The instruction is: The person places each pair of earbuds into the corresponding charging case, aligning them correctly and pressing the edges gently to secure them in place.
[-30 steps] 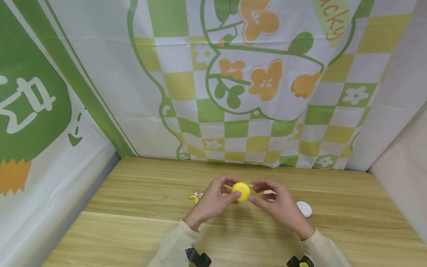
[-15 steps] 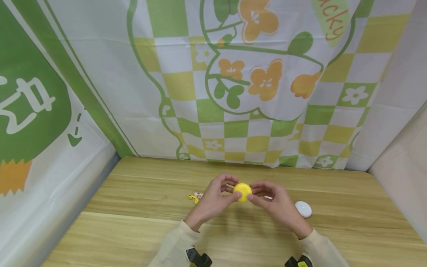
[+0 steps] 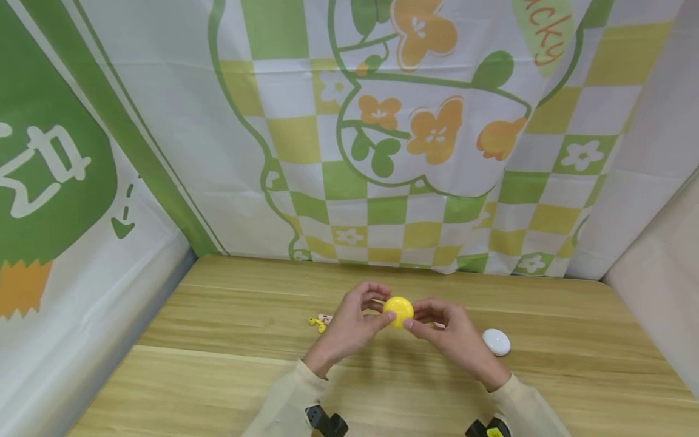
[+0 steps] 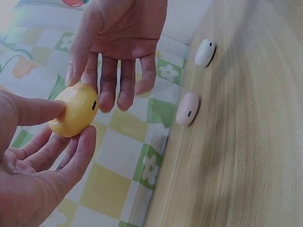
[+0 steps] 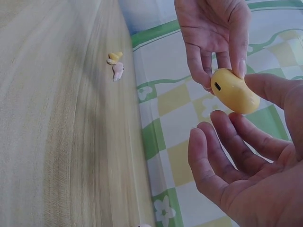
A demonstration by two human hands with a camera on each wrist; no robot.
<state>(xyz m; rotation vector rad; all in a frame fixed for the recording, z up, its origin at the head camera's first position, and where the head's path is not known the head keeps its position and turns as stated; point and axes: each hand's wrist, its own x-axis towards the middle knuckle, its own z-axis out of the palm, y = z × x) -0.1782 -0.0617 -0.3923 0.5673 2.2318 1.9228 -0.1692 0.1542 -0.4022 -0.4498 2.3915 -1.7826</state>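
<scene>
A round, glossy yellow earbud case (image 3: 398,311) is held above the table between both hands, its lid closed. My left hand (image 3: 351,325) pinches it, thumb on the near face and fingers behind. From the other side my right hand (image 3: 450,334) has its thumb and forefinger at the case's edge, the other fingers spread loosely. A small dark port shows on the case (image 4: 78,111) in the left wrist view. Yellow earbuds (image 5: 114,57) and pink earbuds (image 5: 118,72) lie on the table beyond the left hand.
Right of the hands, a white case (image 3: 496,342) and a pink case (image 4: 188,109) rest on the wooden table (image 3: 218,388). The right hand mostly hides the pink one in the head view. A patterned cloth (image 3: 388,212) hangs behind the table.
My right hand has moved left from just beside the yellow case to touch its edge. The case has shifted slightly right, still in my left hand.
</scene>
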